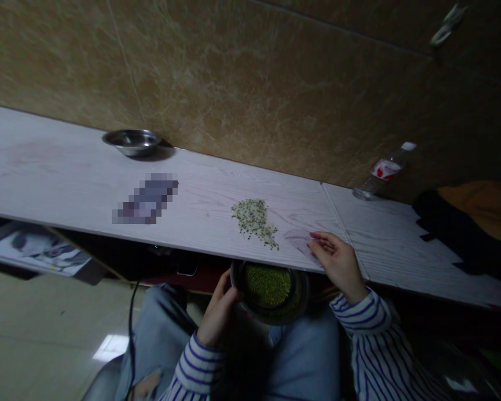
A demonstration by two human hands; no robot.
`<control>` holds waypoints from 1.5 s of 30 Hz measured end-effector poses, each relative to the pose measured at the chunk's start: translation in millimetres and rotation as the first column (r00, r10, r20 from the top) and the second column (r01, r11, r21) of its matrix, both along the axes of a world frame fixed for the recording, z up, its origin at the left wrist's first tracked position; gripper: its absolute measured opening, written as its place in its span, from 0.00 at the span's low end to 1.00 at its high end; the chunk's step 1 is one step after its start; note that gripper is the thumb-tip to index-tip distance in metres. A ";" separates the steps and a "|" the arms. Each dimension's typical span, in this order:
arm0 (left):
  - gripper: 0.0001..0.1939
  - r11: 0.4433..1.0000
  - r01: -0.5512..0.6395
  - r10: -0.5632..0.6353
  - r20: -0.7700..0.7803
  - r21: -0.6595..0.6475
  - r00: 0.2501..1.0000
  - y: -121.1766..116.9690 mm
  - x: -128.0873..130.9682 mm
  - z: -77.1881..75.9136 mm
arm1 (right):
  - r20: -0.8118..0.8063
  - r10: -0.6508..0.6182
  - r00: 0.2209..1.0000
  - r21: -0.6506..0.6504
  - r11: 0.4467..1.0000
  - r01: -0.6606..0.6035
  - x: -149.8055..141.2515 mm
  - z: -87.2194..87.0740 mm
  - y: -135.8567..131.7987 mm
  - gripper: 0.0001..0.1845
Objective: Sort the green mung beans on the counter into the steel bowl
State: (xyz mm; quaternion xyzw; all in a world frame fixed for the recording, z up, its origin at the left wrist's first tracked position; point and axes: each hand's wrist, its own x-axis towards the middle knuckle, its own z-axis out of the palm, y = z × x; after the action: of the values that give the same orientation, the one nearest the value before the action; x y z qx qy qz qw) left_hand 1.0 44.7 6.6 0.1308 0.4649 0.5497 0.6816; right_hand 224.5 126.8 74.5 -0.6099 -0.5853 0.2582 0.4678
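Note:
My left hand (221, 314) is closed on the rim of a round metal bowl (303, 301), held just below the front edge of the counter, over my lap. Small green beans (267, 284), like mung beans, lie inside it. My right hand (336, 259) pinches a thin, see-through plastic piece (298, 242) with a curved edge, low over the counter. Left of that piece, a loose pile of white grains mixed with green beans (254, 218) is spread on the surface, with a tail of beans toward the front edge.
The pale wood-grain counter (209, 214) runs along a tiled wall. On it are a shallow steel bowl (133, 142), a blurred-out flat object (148, 197), a clear plastic bottle (379, 172) and a dark and orange cloth item (471, 223). A cable (131, 328) hangs at lower left.

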 end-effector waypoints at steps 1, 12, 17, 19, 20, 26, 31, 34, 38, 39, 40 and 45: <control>0.30 1.000 0.001 -0.001 -0.001 -0.002 1.000 0.2 0.1 -0.7 | 0.014 -0.005 1.000 0.000 1.000 0.005 2.2 -0.6 -0.7 0.17; 0.31 1.000 0.004 -0.004 -0.032 -0.007 0.999 -0.8 -0.1 -1.0 | 0.000 0.070 0.998 -0.022 0.997 -0.070 -6.6 -8.2 -10.7 0.16; 0.31 1.000 0.005 -0.005 -0.030 -0.010 1.000 -0.8 0.2 -0.4 | 0.015 0.090 0.996 -0.033 0.995 -0.089 -9.2 -5.5 -17.0 0.15; 0.31 1.000 0.005 -0.005 -0.022 -0.007 1.000 -0.6 0.7 -0.2 | 0.018 0.091 0.996 -0.029 0.996 -0.090 -9.2 -4.7 -16.9 0.15; 0.31 1.000 0.003 -0.003 -0.017 -0.003 1.000 -0.5 0.9 0.0 | 0.022 0.087 0.996 -0.026 0.996 -0.086 -9.2 -4.4 -16.3 0.16; 0.30 1.000 -0.003 0.003 -0.016 0.004 1.000 -1.0 1.0 1.3 | 0.030 0.094 0.995 -0.018 0.995 -0.094 -10.2 -3.9 -10.4 0.15; 0.30 1.000 0.001 -0.001 -0.025 0.007 1.000 -1.1 1.2 0.9 | 0.038 0.116 0.992 -0.027 0.993 -0.115 -10.4 -3.1 -10.5 0.15; 0.30 1.000 0.001 -0.001 -0.037 0.001 0.999 -0.7 1.0 -0.6 | 0.043 0.128 0.991 -0.029 0.991 -0.127 -10.3 -2.5 -12.3 0.14; 0.30 1.000 0.007 -0.007 -0.049 -0.002 0.999 -0.4 0.1 -2.5 | 0.053 0.136 0.989 -0.027 0.991 -0.135 -11.8 -2.0 -13.3 0.14; 0.30 1.000 0.008 -0.008 -0.048 -0.003 0.999 -0.5 -0.1 -2.5 | 0.055 0.135 0.989 -0.027 0.991 -0.134 -12.3 -2.0 -13.3 0.14; 0.30 1.000 0.010 -0.010 -0.046 -0.005 0.999 -0.6 -0.2 -2.2 | 0.057 0.134 0.989 -0.026 0.991 -0.132 -12.8 -2.0 -13.2 0.14; 0.30 1.000 0.009 -0.009 -0.027 -0.004 1.000 -1.4 -0.6 1.1 | 0.076 0.131 0.988 -0.014 0.991 -0.130 -13.8 -3.7 -10.4 0.13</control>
State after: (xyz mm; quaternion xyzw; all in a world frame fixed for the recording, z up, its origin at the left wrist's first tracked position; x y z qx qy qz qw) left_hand 0.4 43.4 7.7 0.1388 0.4747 0.5438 0.6780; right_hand 210.7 116.4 70.8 -0.5818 -0.6404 0.2673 0.4241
